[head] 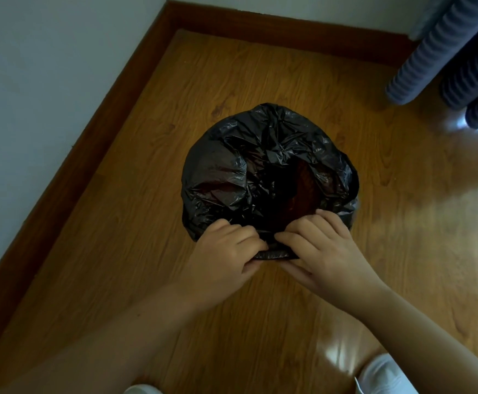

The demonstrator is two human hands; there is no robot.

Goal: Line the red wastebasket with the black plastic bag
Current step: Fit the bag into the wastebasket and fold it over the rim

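A crinkled black plastic bag (pixel 232 177) is draped over the whole top of the red wastebasket, which stands on the wooden floor. Only a dark red patch of the wastebasket's inside (pixel 306 191) shows through the bag's mouth. The bag's edge is folded down over the rim all around. At the near side, my left hand (pixel 226 248) and my right hand (pixel 317 245) sit side by side, each pinching a bunched strip of the bag's edge between thumb and fingers. The basket's outer wall is hidden by the bag.
The wastebasket stands near a room corner, with white walls (pixel 47 81) and a wooden skirting board (pixel 112 89) to the left and behind. A dark ribbed curtain (pixel 454 52) hangs at the upper right. My white shoes (pixel 383 373) are at the bottom edge.
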